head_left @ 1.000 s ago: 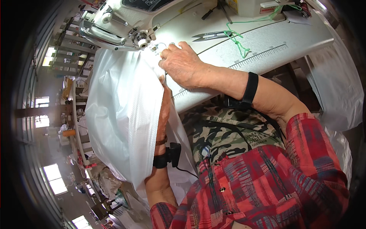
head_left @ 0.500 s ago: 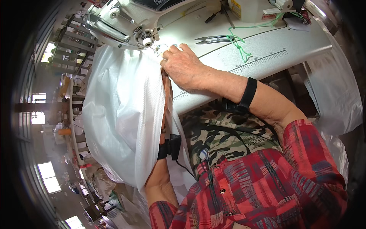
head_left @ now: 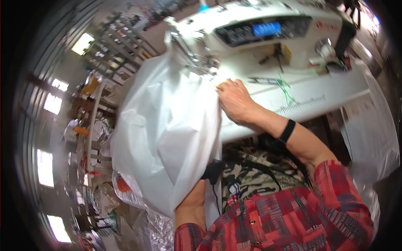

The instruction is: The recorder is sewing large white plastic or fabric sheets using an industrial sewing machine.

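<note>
A large white woven plastic sheet (head_left: 167, 121) hangs in folds off the left end of a sewing machine (head_left: 251, 31). Its upper edge lies by the lit needle area (head_left: 209, 72). My right hand (head_left: 236, 100) is closed on the sheet's edge just right of the needle, fingers curled and slightly blurred. My left forearm (head_left: 190, 209) goes up under the sheet, which covers my left hand. A black strap with a small black device (head_left: 213, 170) shows at that wrist.
Thread snips (head_left: 264, 80) and a tangled green cord (head_left: 288, 94) lie on the machine bed (head_left: 310, 94), right of my hand. A ruler scale runs along its front edge. Translucent plastic (head_left: 370, 134) hangs at the right. Shelves and clutter stand at the left.
The view has shifted upward and left, so the machine's display panel shows and everything sits lower and further right. My right hand stays by the needle; the sheet covers more of my left arm.
</note>
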Available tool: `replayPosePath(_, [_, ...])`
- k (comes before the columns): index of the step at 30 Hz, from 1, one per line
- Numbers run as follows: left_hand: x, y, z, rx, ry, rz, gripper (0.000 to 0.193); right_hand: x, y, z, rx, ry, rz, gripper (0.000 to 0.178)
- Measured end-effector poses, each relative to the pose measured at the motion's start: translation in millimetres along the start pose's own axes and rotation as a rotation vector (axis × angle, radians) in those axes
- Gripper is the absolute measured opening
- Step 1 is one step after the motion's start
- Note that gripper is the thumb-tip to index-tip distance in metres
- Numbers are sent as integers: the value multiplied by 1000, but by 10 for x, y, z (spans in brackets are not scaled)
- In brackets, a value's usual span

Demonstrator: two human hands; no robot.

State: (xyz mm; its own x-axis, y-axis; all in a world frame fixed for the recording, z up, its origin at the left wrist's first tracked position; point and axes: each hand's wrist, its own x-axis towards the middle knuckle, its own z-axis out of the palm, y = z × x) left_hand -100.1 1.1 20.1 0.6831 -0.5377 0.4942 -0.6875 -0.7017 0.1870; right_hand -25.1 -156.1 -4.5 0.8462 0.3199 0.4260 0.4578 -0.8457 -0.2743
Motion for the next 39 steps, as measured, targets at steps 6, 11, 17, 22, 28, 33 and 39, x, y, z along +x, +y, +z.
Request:
replayPosePath(6, [14,56,-78,-68,193,-95,45,-79,86,75,15,109,-54,26])
replayPosePath(11, [-211,269,147,-149,225,-224,52,-19,105,167,-30,161,-78,25])
replayPosePath(17, [-799,713,-355,-898,-313,-8,64,-19,272,191,-35,159,-85,25])
replayPosePath(22, [-1142,772,-1879,-1128,-573,-123,57,-17,203,89,-40,93,-70,27])
replayPosePath(28, [-1197,-513,-2581,-159,-197,-556,33,-91,324,192,-39,144,-110,28])
replayPosePath(33, [-1158,-2328,-2189,15,225,-444,46,-114,218,126,6,129,-156,28])
replayPosePath(39, [-494,-2570,-1244,206,-14,-702,78,-44,104,-60,76,-7,-274,23])
